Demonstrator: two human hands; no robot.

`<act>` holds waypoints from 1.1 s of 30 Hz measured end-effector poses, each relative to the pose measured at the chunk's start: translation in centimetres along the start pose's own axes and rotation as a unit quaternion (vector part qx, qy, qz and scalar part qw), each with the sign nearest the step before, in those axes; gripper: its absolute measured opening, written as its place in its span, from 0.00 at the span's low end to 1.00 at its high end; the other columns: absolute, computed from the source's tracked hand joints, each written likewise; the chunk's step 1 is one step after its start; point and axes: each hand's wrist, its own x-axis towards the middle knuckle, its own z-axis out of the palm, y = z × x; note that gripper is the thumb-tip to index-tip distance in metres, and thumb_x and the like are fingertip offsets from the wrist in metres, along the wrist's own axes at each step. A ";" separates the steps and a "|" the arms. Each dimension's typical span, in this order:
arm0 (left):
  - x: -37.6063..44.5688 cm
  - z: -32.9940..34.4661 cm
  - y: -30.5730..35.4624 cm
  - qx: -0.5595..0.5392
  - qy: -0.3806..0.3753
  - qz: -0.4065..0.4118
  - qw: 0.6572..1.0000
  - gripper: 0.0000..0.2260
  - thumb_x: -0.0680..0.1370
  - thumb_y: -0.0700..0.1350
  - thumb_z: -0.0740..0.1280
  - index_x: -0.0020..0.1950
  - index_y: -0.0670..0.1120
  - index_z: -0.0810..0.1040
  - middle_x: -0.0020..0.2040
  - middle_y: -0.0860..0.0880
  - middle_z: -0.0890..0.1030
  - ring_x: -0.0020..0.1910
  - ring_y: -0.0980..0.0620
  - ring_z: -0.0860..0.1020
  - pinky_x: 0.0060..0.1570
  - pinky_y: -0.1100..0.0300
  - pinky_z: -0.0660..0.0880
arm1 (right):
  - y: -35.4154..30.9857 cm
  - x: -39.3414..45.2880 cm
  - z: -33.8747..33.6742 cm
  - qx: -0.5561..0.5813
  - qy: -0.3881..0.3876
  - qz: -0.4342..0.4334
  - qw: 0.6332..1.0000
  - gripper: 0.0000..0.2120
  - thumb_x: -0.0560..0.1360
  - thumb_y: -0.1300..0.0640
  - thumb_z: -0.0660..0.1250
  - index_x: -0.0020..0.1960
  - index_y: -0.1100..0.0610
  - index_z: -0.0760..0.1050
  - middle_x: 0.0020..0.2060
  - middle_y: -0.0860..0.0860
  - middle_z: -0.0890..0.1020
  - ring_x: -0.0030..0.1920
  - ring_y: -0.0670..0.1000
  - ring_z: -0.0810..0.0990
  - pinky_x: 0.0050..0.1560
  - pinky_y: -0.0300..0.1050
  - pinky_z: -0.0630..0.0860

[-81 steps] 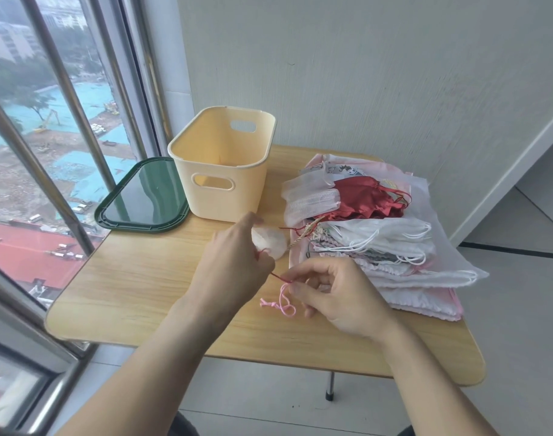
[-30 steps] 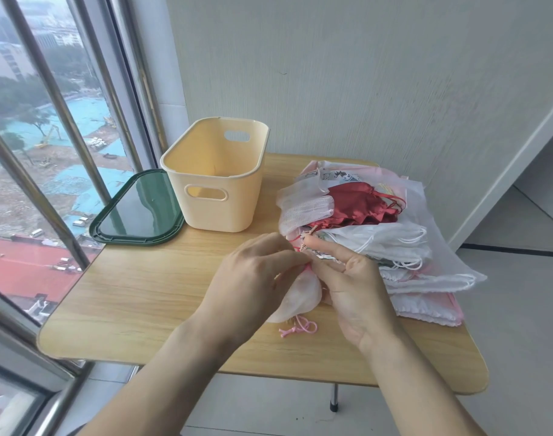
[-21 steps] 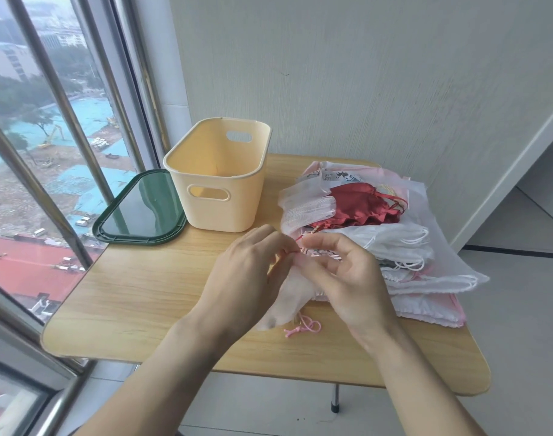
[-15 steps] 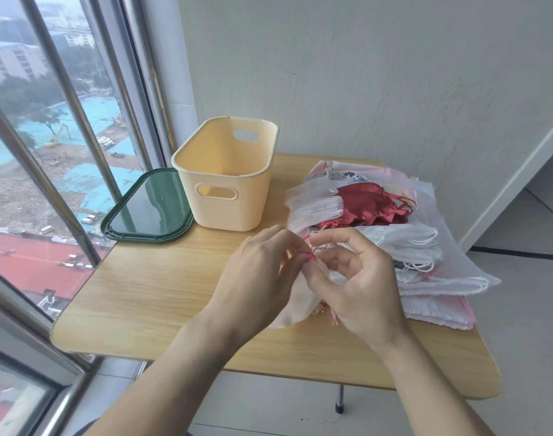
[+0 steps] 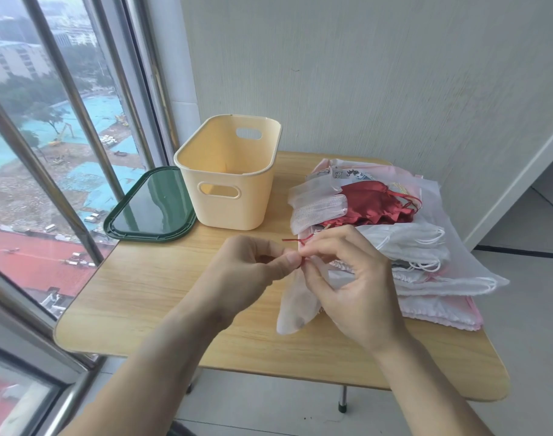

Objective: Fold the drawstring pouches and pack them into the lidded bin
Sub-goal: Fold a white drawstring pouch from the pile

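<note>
**Pouch hangs below the pinch, bin up and to the left**

Both hands meet over the middle of the table (image 5: 136, 287), a little toward its right side. The left hand (image 5: 253, 265) has thumb and forefinger pressed together on a thin red cord (image 5: 295, 242); the right hand (image 5: 350, 278) pinches the same cord from the other side, its remaining fingers loosely curled. The two pinch points almost touch, and a short red tail pokes up and left above them.

From that shared grip the sheer white pouch (image 5: 297, 306) runs downward and slightly left, toward the near edge, its long axis close to straight away from the fingers. Its lower end rests on or just above the wood; which, I cannot tell. The upper part passes behind the right fingers.

The bin (image 5: 228, 196) stands open toward the far edge, up and left of the grip, so the left hand is the nearer one to it. The green lid (image 5: 149, 209) lies flat beside the bin at the far-left corner. A heap (image 5: 410, 247) of unfolded pouches fills the right side, just behind the right hand.

My judgement: the pouch is not yet folded, so its hanging length must be doubled up toward the pinch before it goes to the bin.
</note>
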 end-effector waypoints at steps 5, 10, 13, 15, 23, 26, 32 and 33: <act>0.1 0.0 -0.4 -0.081 -0.007 -0.068 0.994 0.10 0.67 0.52 0.73 0.37 0.46 0.85 0.36 0.47 0.81 0.35 0.55 0.74 0.40 0.59 0.67 | 0.3 -0.2 0.1 -0.025 0.017 -0.047 0.998 0.08 0.72 0.69 0.76 0.48 0.60 0.86 0.46 0.51 0.82 0.49 0.47 0.83 0.51 0.39 0.78; 0.2 0.0 -0.4 -0.120 -0.004 -0.092 0.988 0.22 0.67 0.52 0.71 0.48 0.33 0.82 0.39 0.44 0.80 0.38 0.53 0.75 0.40 0.59 0.67 | 0.4 -0.2 0.3 -0.042 0.016 -0.063 0.997 0.05 0.73 0.65 0.75 0.49 0.61 0.86 0.46 0.52 0.83 0.49 0.47 0.83 0.50 0.41 0.80; 0.1 -0.1 -0.3 -0.133 -0.012 -0.105 0.985 0.18 0.69 0.52 0.71 0.47 0.38 0.82 0.40 0.45 0.81 0.38 0.54 0.76 0.42 0.59 0.67 | 0.5 -0.4 0.5 -0.048 0.004 -0.063 0.997 0.07 0.73 0.62 0.77 0.51 0.60 0.86 0.47 0.51 0.83 0.49 0.48 0.83 0.48 0.44 0.80; 0.0 -0.1 -0.3 -0.140 -0.020 -0.111 0.984 0.14 0.71 0.51 0.70 0.45 0.40 0.82 0.39 0.48 0.82 0.38 0.56 0.78 0.43 0.58 0.67 | 0.5 -0.4 0.6 -0.046 0.008 -0.060 0.997 0.07 0.73 0.58 0.77 0.49 0.60 0.86 0.46 0.51 0.83 0.48 0.49 0.83 0.47 0.44 0.80; 0.0 0.1 -0.2 -0.125 -0.014 -0.104 0.986 0.13 0.69 0.53 0.70 0.40 0.42 0.83 0.37 0.49 0.81 0.38 0.55 0.77 0.46 0.56 0.67 | -0.1 -0.4 0.9 -0.002 0.028 0.040 0.999 0.03 0.73 0.63 0.76 0.45 0.57 0.83 0.40 0.46 0.84 0.43 0.44 0.83 0.47 0.36 0.77; 0.0 0.2 -0.3 -0.116 -0.013 -0.098 0.988 0.14 0.68 0.54 0.71 0.40 0.42 0.83 0.37 0.48 0.81 0.40 0.52 0.75 0.46 0.55 0.67 | -0.2 -0.5 1.2 0.012 0.033 0.063 0.997 0.04 0.72 0.64 0.75 0.45 0.57 0.82 0.40 0.44 0.85 0.42 0.44 0.83 0.46 0.34 0.76; 0.0 0.0 -0.5 -0.098 -0.014 -0.090 0.991 0.15 0.69 0.54 0.70 0.41 0.42 0.83 0.39 0.47 0.80 0.42 0.51 0.75 0.48 0.53 0.68 | 0.0 -0.4 0.8 0.045 0.003 0.078 0.996 0.03 0.73 0.63 0.74 0.46 0.56 0.83 0.40 0.43 0.85 0.43 0.46 0.84 0.47 0.41 0.79; 0.0 0.0 -0.4 -0.095 -0.017 -0.089 0.991 0.15 0.70 0.54 0.70 0.42 0.41 0.83 0.39 0.47 0.81 0.43 0.51 0.76 0.49 0.53 0.68 | 0.0 -0.4 0.7 0.055 0.000 0.087 0.995 0.04 0.73 0.63 0.74 0.46 0.55 0.83 0.40 0.43 0.86 0.44 0.46 0.84 0.47 0.41 0.79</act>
